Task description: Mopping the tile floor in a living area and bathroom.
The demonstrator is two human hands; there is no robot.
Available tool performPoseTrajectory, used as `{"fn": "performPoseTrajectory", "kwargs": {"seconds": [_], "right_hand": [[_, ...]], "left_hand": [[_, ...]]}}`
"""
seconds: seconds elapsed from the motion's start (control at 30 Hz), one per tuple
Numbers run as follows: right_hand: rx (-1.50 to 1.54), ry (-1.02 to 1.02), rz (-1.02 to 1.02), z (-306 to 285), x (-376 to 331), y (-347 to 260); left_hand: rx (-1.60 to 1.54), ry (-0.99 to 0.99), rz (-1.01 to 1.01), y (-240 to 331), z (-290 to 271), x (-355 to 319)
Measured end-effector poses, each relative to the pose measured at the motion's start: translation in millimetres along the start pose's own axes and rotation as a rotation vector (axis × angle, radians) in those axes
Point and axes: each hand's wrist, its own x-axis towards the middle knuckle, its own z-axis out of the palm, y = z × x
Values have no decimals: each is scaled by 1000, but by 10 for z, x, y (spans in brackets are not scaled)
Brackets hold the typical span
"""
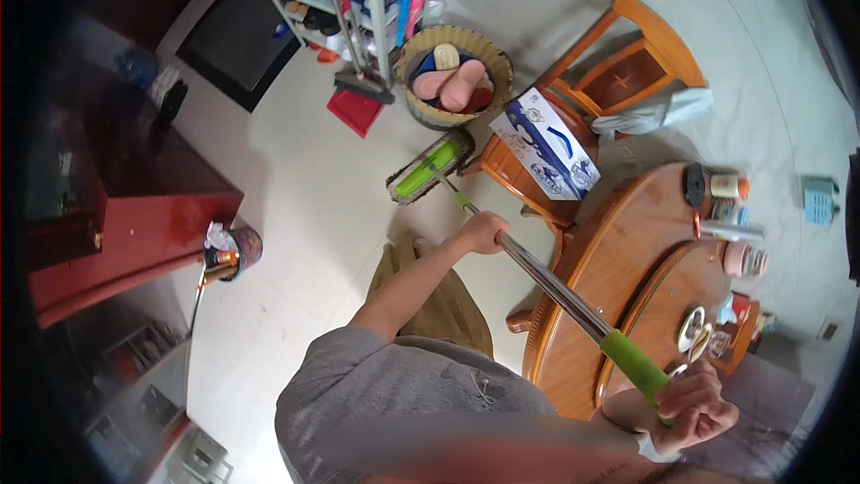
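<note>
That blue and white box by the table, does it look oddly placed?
Yes. The blue and white box lies tilted across a wooden chair seat, its end past the edge. A pale cloth droops off another chair.

blue-white box on wooden chair

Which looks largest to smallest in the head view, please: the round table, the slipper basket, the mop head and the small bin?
1. Round table
2. Slipper basket
3. Mop head
4. Small bin
The basket and mop head are close; distance from the camera makes that unsure.
</note>
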Motion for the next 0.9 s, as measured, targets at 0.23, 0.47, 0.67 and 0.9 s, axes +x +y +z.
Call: {"fn": "performPoseTrajectory", "kwargs": {"seconds": [0.23, 0.47, 0.67, 0.9], "right_hand": [[538, -256, -198, 351, 498, 633], [1002, -424, -124, 1171, 301, 874], [667, -159, 130, 1062, 93, 526], [434, -109, -149, 477, 420, 8]], "left_hand": [[74, 364, -217, -206, -386, -642], [300, 670, -346, -500, -863, -1454], [315, 333, -421, -534, -1093, -1613], [209, -41, -301, 131, -1058, -1237]]}}
